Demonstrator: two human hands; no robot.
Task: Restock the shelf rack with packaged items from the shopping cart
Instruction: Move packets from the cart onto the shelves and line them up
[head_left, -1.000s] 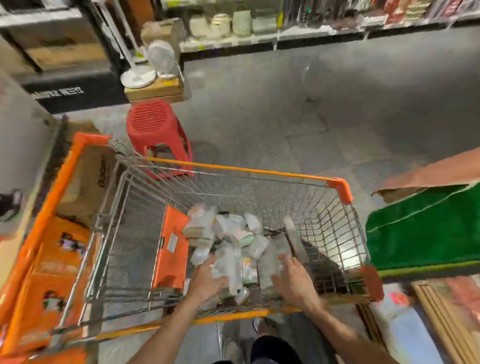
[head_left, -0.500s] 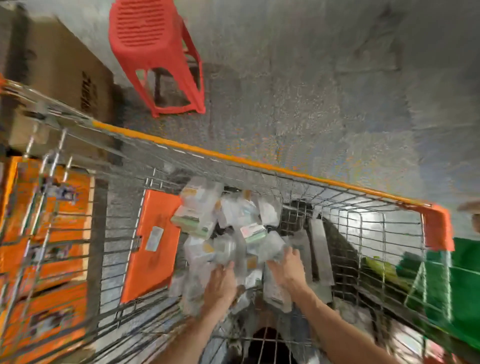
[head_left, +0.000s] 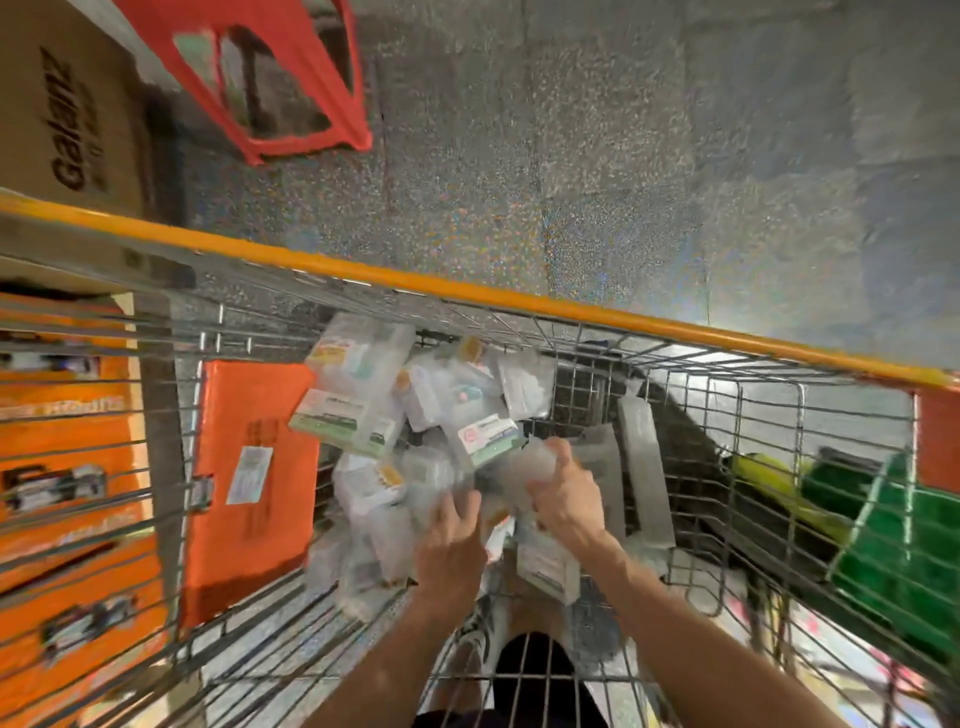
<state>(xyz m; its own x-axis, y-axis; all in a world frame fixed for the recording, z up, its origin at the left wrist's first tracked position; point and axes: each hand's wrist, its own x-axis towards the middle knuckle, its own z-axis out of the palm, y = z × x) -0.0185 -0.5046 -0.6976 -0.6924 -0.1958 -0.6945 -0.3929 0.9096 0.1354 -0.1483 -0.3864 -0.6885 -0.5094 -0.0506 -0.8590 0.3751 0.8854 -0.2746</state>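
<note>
While both hands reach into the cart (head_left: 519, 306) at lower centre, the left hand (head_left: 451, 545) lies spread on the packs (head_left: 358, 395); the right hand (head_left: 563, 499) grips a clear pack, the heap lying just above-left.

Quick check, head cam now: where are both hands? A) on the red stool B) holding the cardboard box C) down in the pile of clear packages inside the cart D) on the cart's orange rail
C: the left hand and right hand are both down among the clear packages inside the wire cart, far from the red stool and cardboard box.
</note>
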